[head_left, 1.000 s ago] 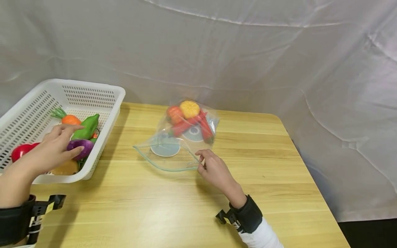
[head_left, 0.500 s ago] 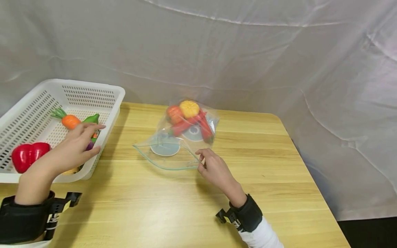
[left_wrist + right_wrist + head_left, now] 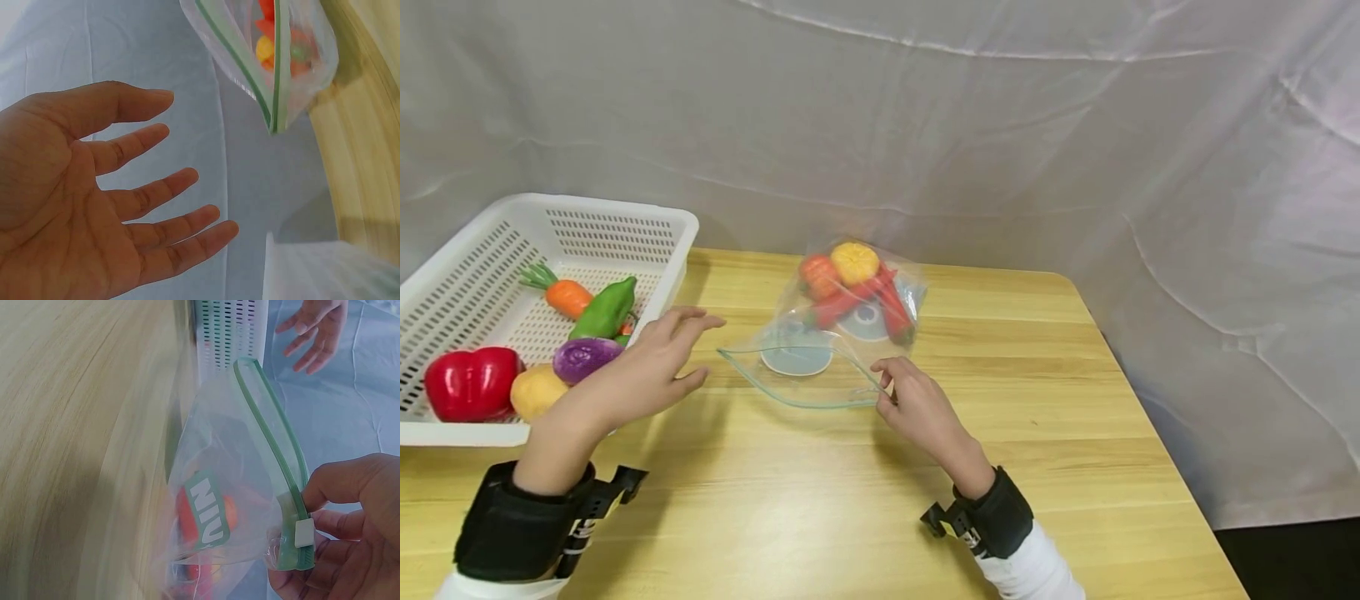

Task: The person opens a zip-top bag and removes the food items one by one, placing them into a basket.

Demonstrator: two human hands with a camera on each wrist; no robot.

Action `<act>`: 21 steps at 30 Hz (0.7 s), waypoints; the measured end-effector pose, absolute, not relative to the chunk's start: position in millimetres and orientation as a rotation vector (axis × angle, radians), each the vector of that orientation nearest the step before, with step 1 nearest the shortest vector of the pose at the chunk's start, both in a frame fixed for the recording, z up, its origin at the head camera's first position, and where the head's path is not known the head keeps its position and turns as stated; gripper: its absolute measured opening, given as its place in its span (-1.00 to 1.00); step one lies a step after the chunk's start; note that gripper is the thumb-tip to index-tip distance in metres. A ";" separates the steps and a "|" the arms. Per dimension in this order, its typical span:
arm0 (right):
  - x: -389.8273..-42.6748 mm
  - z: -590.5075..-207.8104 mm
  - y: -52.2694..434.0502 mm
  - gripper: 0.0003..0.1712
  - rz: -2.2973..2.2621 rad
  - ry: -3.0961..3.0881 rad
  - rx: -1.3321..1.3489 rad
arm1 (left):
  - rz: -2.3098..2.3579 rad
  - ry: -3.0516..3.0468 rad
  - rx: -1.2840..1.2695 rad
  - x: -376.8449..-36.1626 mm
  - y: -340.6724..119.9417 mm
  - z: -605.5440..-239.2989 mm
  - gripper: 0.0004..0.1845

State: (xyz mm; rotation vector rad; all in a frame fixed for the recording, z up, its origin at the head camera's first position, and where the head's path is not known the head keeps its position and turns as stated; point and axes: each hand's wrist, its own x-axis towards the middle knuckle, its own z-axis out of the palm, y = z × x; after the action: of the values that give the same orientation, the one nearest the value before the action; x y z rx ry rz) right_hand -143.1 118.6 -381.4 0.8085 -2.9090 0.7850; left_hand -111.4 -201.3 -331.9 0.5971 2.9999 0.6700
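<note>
My right hand [image 3: 917,408] pinches the near right corner of a clear zip bag [image 3: 820,392], beside its white slider [image 3: 304,532]. The bag's green-edged mouth gapes toward me. Inside lie red chili peppers [image 3: 895,308], a yellow pumpkin-like vegetable [image 3: 854,263] and an orange-red one [image 3: 820,276]. Between basket and bag, my left hand [image 3: 643,367] hovers with spread fingers and an empty palm, as the left wrist view shows. It passes over the right rim of the white basket [image 3: 688,229].
In the basket are a red bell pepper [image 3: 473,383], a yellow potato-like item [image 3: 537,392], a purple eggplant-like one [image 3: 583,358], a green pepper [image 3: 605,308] and a carrot [image 3: 568,297]. A grey curtain [image 3: 880,125] hangs behind the wooden table [image 3: 790,517].
My left hand has moved right, from above the basket's vegetables to past its right rim, uncovering the purple vegetable and the green pepper. The right hand stays at the bag's corner.
</note>
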 end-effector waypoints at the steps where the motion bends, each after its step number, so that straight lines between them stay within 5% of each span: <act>1: -143.1 -381.5 118.7 -0.63 0.785 -2.910 0.807 | 0.668 2.996 0.608 -111.5 -198.6 -332.0 -0.40; 21: -144.5 -382.9 119.1 -0.62 0.789 -2.908 0.809 | 0.623 2.948 0.826 -101.8 -149.3 -347.0 -0.39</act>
State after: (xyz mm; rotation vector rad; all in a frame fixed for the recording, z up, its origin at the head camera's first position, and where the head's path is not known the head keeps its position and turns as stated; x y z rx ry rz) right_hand -144.5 119.1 -382.9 0.8086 -2.9081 0.7886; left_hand -101.8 -149.3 -347.0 0.8259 2.9476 0.6226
